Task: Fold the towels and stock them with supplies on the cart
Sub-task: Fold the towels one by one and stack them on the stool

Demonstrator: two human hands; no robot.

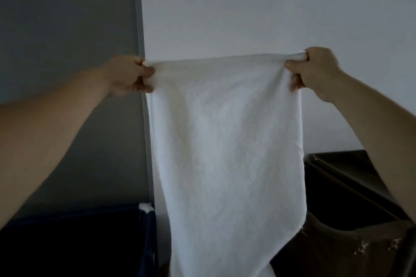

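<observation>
A white towel [225, 153] hangs full length in front of me, stretched flat by its top edge. My left hand [128, 76] pinches the top left corner. The top right corner is gripped by my right hand [315, 69]. Both arms are raised and held apart at chest height. The towel's lower end runs out of the bottom of the view, so its bottom edge is hidden.
A white wall [270, 7] and a grey panel [67, 29] stand behind the towel. A dark blue fabric bin [78, 243] sits at lower left. A dark cart or tub [349, 186] and brown fabric [360, 252] are at lower right.
</observation>
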